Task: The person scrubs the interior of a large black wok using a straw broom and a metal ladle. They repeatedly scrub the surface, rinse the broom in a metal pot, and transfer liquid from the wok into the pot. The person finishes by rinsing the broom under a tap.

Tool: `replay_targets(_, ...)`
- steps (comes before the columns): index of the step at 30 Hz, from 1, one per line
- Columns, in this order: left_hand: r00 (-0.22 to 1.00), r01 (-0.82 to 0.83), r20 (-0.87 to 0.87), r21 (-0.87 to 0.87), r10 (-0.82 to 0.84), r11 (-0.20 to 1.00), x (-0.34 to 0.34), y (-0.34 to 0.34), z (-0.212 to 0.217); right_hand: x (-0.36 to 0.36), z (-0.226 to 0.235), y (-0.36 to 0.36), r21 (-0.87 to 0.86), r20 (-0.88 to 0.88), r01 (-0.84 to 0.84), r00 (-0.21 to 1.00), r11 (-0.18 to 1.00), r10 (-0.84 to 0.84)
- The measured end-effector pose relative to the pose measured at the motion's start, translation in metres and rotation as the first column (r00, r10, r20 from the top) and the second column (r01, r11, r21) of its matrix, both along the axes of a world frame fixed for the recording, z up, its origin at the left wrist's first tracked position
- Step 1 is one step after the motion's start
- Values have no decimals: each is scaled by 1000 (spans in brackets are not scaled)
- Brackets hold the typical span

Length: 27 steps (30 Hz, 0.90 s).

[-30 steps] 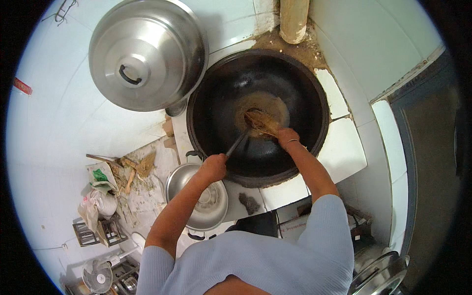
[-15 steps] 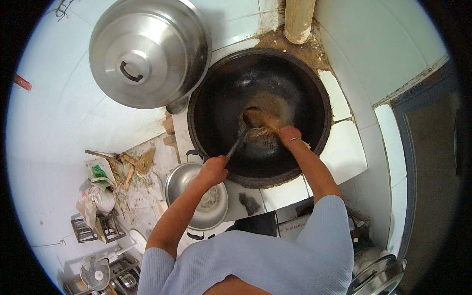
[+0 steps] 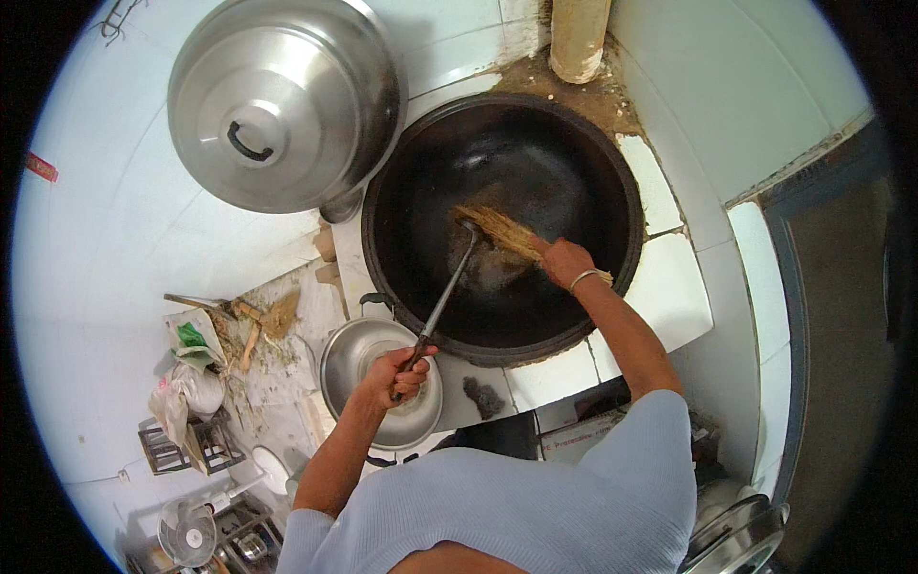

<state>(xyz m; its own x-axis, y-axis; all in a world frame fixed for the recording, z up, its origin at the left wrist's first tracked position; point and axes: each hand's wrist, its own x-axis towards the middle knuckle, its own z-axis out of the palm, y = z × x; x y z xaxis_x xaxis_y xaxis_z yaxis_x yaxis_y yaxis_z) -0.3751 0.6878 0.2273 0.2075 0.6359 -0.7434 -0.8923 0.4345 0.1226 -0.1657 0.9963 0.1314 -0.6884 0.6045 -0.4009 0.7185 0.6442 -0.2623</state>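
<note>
we see the left hand (image 3: 395,376) closed around the dark grip of a ladle (image 3: 449,295), whose long axis runs forward and rightward from that hand, its head over the middle of the wok (image 3: 574,182). the right hand (image 3: 564,262) grips a straw brush (image 3: 499,230) that points forward and leftward from it, bristles inside the wok, by the ladle's head; we cannot tell whether they touch. the brush is yellowish-brown and frayed, the ladle grey and slender. beneath the left hand sits a silver pan (image 3: 421,411); forward and left of it, a large domed lid (image 3: 287,105).
</note>
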Motion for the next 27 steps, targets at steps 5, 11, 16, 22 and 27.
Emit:
replay_targets(5, 916, 232, -326, -46, -234, 972, 7, -13, 11, 6, -4, 1, 107, -33, -106, 993, 989, 110)
replay_targets(11, 729, 425, -576, -41, -368, 904, 8, -46, 25, 33, -39, 21, 177, 141, -280, 956, 943, 257)
replay_targets(16, 646, 478, -685, 18, -338, 878, 4, -64, 28, 65, -17, 32, 207, 173, -182, 974, 961, 147)
replay_targets(22, 653, 422, -695, 3, -301, 907, 5, -87, 26, 81, 83, 11, 237, -125, -15, 991, 971, 46)
replay_targets(27, 602, 447, -719, -56, -346, 893, 7, -86, 29, 72, 100, -5, 208, -232, -47, 968, 977, 96)
